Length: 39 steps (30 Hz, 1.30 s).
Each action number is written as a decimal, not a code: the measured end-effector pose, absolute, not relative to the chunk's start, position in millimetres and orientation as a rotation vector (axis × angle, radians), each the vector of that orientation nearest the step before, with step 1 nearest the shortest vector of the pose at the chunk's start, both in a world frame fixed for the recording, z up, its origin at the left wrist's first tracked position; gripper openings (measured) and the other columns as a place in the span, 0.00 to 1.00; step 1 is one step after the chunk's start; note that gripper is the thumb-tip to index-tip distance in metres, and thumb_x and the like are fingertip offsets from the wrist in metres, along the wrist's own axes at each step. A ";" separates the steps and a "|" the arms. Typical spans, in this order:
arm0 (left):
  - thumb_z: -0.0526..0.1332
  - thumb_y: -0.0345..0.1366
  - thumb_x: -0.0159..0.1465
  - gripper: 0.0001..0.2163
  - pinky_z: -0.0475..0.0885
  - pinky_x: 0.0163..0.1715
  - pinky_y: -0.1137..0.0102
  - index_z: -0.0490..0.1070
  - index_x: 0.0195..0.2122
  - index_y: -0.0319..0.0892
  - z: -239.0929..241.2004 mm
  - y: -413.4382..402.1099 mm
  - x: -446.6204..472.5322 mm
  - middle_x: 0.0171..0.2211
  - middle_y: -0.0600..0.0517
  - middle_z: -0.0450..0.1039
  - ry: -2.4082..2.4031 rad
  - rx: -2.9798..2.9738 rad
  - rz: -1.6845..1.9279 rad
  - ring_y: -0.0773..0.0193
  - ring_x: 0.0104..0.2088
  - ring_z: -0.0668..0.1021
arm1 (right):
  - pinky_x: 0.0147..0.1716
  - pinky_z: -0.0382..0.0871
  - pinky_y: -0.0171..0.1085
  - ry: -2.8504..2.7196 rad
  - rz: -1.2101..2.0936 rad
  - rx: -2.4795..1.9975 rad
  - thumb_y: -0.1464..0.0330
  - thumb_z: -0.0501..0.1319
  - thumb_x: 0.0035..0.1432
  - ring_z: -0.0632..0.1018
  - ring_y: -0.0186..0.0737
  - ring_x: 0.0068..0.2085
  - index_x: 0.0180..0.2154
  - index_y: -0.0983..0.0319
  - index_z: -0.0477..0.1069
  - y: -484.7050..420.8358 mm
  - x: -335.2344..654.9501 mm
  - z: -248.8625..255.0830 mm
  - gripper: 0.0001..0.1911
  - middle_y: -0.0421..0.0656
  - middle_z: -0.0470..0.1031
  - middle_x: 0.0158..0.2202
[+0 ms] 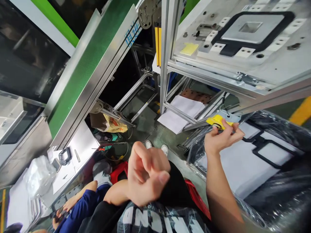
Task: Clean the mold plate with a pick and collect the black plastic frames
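Observation:
My left hand (148, 174) is raised in front of my chest with its fingers curled into a loose fist, and no object shows in it. On the right, my right hand (223, 138) is at a yellow push-button box (218, 120) fixed under the machine table's edge. The thumb rests at the round button and the index finger lies against the box; the other fingers are bent beside it. Above, a black frame-shaped part (263, 48) sits around a metal block in the fixture (194, 69), between white clamping blocks.
A green conveyor belt (85, 72) slopes along the left. Black frames (274, 152) lie on white sheets over dark plastic wrap at right. A co-worker's blue sleeve (82, 207) and hands show at lower left, near a white work surface (82, 142). Aluminium posts (166, 58) stand centrally.

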<state>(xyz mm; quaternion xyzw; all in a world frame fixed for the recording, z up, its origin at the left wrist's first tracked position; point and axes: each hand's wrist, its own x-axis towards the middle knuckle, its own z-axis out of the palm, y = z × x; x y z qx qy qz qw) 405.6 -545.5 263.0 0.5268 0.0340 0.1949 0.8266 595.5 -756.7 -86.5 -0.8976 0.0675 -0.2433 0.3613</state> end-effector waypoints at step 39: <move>0.71 0.35 0.73 0.07 0.77 0.39 0.75 0.73 0.42 0.44 159.2 -536.8 469.7 0.33 0.56 0.74 0.338 1.146 0.416 0.70 0.34 0.79 | 0.50 0.77 0.52 0.032 -0.785 -2.323 0.58 0.63 0.72 0.76 0.58 0.59 0.53 0.67 0.82 -783.0 604.8 -106.0 0.21 0.60 0.73 0.52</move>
